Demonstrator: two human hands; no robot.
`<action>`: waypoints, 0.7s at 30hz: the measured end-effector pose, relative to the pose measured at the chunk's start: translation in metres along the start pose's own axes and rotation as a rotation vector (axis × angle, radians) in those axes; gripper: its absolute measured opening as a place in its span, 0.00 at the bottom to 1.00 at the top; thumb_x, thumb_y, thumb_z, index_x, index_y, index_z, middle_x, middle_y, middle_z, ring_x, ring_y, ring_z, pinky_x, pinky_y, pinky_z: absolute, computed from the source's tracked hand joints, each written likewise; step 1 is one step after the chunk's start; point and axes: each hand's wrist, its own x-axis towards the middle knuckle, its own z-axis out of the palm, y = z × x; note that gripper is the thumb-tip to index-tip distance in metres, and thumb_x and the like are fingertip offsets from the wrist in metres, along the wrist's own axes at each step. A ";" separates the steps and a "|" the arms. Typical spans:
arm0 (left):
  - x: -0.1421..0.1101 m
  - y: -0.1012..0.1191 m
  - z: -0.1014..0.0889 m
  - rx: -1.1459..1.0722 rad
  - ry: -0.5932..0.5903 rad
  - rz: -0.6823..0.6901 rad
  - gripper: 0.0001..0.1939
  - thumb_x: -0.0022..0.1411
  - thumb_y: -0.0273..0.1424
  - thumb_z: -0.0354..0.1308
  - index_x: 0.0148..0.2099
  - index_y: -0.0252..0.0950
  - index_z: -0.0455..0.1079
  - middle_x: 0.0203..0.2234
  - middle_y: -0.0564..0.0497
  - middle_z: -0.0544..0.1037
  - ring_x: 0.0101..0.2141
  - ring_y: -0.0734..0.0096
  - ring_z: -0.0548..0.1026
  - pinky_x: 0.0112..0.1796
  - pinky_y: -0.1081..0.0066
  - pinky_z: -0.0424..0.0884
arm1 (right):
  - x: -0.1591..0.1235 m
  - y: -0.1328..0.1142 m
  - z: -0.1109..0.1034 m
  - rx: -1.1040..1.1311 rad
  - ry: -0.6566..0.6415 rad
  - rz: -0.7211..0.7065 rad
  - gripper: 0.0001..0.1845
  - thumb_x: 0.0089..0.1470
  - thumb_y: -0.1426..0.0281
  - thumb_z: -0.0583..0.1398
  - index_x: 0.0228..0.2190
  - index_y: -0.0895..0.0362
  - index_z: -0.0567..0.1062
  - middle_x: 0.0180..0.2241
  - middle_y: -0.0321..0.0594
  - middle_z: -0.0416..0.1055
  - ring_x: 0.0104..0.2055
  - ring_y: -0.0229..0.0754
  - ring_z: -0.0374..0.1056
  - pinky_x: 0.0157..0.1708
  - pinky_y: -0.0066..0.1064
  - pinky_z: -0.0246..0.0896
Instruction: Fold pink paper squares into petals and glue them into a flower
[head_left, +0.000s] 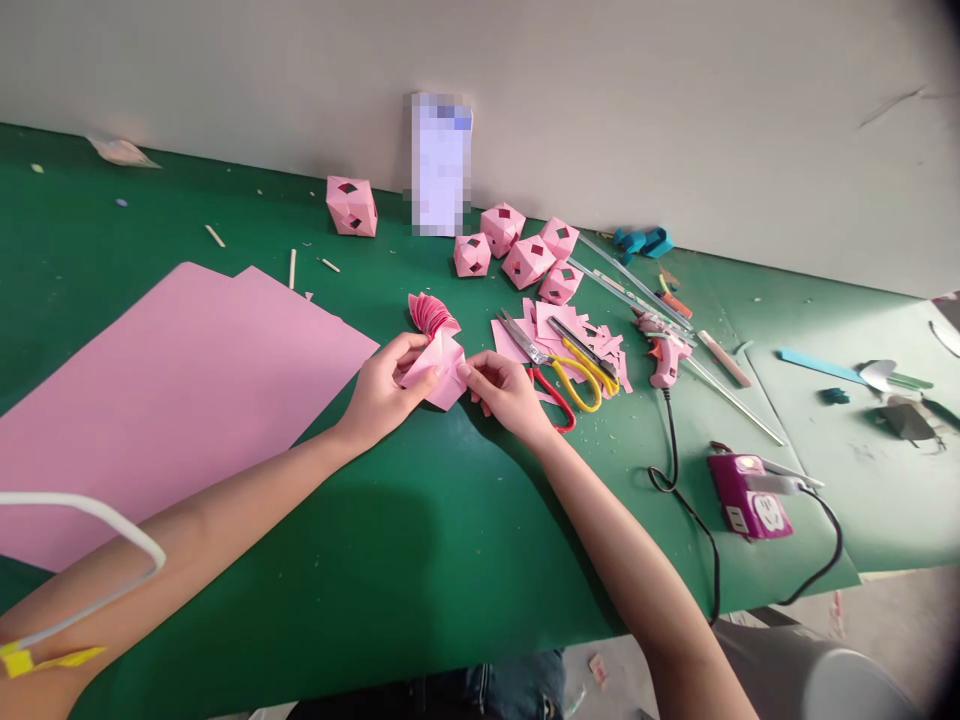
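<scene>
Over the middle of the green table, my left hand (394,385) grips a creased square of pink paper (444,375) between thumb and fingers. My right hand (504,392) pinches the right edge of that same paper. Just beyond my left hand lies a fanned bundle of small pink paper pieces (431,314). Close to my right hand rest scissors (564,375) with one red and one yellow handle, a yellow craft knife (589,355) and pink paper scraps (611,350). My fingertips partly cover the folded paper.
Large pink sheets (180,390) cover the left of the green table (360,590). Several faceted pink paper shapes (529,262) stand near the wall, by a propped-up phone (441,165). At right are a pink glue gun (666,355), its cord and a purple power block (750,497).
</scene>
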 end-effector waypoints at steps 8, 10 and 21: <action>0.001 0.001 -0.002 0.028 -0.049 -0.003 0.18 0.60 0.38 0.65 0.50 0.37 0.73 0.43 0.47 0.86 0.44 0.57 0.84 0.45 0.62 0.80 | 0.000 0.003 0.003 -0.041 0.017 -0.048 0.34 0.49 0.36 0.69 0.33 0.54 0.75 0.24 0.31 0.67 0.23 0.35 0.61 0.19 0.27 0.55; 0.001 0.001 -0.002 0.036 -0.049 0.004 0.17 0.61 0.39 0.64 0.50 0.38 0.74 0.43 0.47 0.86 0.44 0.57 0.83 0.45 0.62 0.80 | 0.000 0.004 0.004 -0.063 0.025 -0.052 0.34 0.49 0.35 0.68 0.33 0.54 0.75 0.23 0.31 0.67 0.23 0.35 0.61 0.20 0.28 0.56; -0.001 0.002 0.001 0.058 -0.019 -0.011 0.17 0.61 0.39 0.66 0.49 0.38 0.73 0.43 0.47 0.85 0.42 0.58 0.83 0.43 0.63 0.80 | 0.001 0.012 0.010 -0.124 0.131 -0.116 0.34 0.53 0.33 0.64 0.32 0.53 0.74 0.27 0.34 0.71 0.26 0.38 0.64 0.26 0.31 0.59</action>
